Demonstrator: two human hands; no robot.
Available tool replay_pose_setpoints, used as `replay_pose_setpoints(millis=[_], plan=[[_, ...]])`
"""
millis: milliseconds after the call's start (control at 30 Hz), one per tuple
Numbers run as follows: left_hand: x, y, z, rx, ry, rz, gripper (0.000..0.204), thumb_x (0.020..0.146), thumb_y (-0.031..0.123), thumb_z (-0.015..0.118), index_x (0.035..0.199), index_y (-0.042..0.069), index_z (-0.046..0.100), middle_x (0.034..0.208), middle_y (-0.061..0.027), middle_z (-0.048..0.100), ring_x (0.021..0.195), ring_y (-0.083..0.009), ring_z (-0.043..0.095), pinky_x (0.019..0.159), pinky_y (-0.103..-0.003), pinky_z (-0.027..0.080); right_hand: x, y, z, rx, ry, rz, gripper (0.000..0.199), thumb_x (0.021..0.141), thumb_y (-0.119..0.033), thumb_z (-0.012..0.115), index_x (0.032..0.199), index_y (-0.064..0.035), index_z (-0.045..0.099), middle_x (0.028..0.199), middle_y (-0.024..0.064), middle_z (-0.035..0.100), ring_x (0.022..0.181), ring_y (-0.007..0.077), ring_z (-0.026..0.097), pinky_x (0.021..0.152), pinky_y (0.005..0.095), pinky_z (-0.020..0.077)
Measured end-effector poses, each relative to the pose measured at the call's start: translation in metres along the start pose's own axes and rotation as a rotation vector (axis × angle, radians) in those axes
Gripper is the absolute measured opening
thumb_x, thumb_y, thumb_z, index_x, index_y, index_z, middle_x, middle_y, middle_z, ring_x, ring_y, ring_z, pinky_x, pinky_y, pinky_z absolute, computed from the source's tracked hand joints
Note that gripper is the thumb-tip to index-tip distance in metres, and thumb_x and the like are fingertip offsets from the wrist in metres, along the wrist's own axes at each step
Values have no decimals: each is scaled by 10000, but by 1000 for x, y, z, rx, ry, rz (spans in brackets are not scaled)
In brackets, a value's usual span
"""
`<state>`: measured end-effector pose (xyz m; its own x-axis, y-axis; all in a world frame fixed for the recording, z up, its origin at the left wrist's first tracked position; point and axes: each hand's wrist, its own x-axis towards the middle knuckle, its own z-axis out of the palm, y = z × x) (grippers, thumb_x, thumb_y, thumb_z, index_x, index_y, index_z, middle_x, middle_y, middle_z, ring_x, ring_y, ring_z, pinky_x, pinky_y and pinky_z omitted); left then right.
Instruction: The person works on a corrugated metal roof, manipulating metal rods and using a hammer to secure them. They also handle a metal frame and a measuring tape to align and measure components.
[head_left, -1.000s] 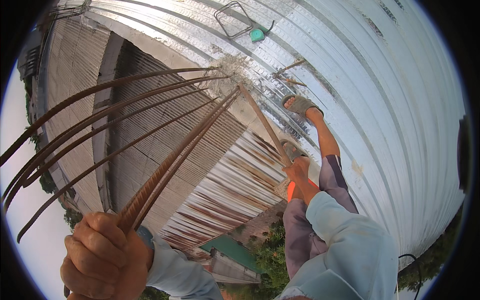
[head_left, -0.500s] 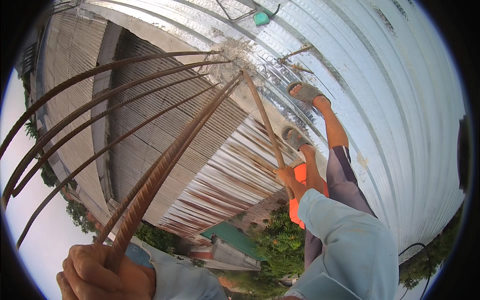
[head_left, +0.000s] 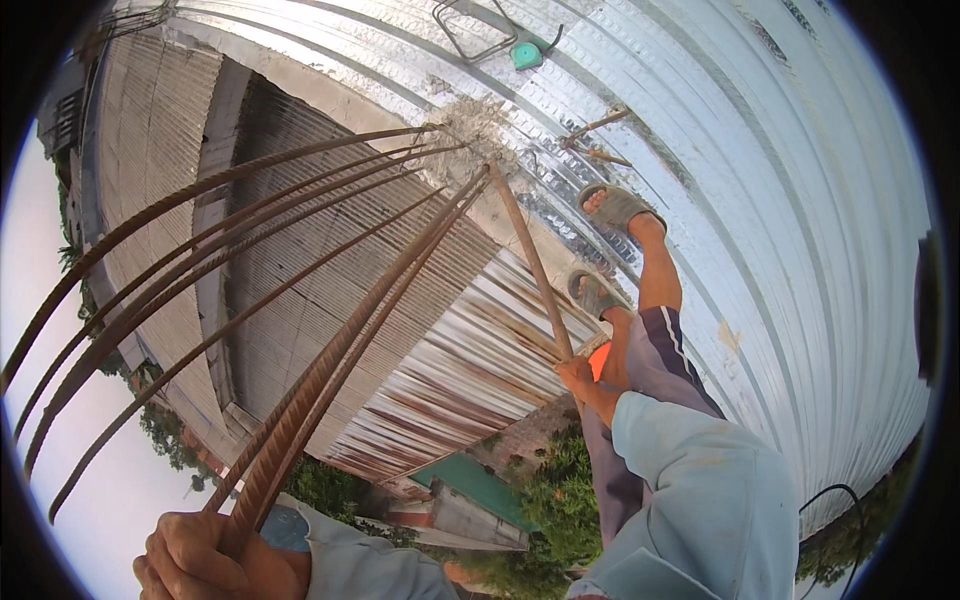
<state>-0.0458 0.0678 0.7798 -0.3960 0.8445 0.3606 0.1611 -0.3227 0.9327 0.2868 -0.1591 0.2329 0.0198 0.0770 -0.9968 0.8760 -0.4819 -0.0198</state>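
Observation:
My left hand [head_left: 205,558] is closed round a rusty rebar [head_left: 335,345] at the lower left, with a second bar running close beside it. My right hand [head_left: 588,382], right of the middle, grips the near end of a straight brown rod [head_left: 530,265]. The rod's far end reaches the foot of the held rebar; whether it hooks on there, I cannot tell. Several other rusty rebars [head_left: 215,174] fan out to the left from broken concrete [head_left: 470,130] at the roof edge.
My sandalled feet [head_left: 620,210] stand at the edge of a silvery corrugated roof [head_left: 800,250]. A green tape measure [head_left: 526,56], a bent steel stirrup [head_left: 475,40] and a small rusty tool [head_left: 598,130] lie on it. Beyond the edge are lower roofs [head_left: 440,390] and trees [head_left: 560,490].
The rebars and roof sit slightly lower in view. My left hand has shifted a little right and down with its bar. Less of the orange thing shows behind my right hand.

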Motion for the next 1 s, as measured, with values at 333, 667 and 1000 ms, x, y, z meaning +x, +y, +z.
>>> replay_pose_setpoints(millis=[333, 667, 1000], plan=[[48, -2, 58, 141, 37, -141, 419, 1029, 176, 319, 610, 170, 305, 502, 1, 247, 465, -114, 192, 519, -289, 243, -36, -15, -42, -73, -14, 57, 447, 811, -320, 706, 1067, 43, 659, 966, 219, 717, 819, 344, 717, 710, 451, 569], [-6, 11, 29, 81, 249, -55, 449, 1059, 216, 357, 619, 182, 271, 513, 9, 202, 470, -113, 130, 517, -295, 220, -30, -10, -75, -139, 39, -33, 444, 806, -318, 719, 1086, 25, 684, 1034, 259, 700, 988, 395, 687, 850, 484, 544], [-23, 19, 17, 108, 240, -16, 442, 1077, 248, 321, 642, 184, 280, 535, 17, 211, 474, -105, 133, 504, -286, 204, -28, 22, -104, -234, 254, -289, 462, 787, -320, 742, 1054, 52, 676, 975, 252, 707, 952, 393, 695, 818, 468, 550]])
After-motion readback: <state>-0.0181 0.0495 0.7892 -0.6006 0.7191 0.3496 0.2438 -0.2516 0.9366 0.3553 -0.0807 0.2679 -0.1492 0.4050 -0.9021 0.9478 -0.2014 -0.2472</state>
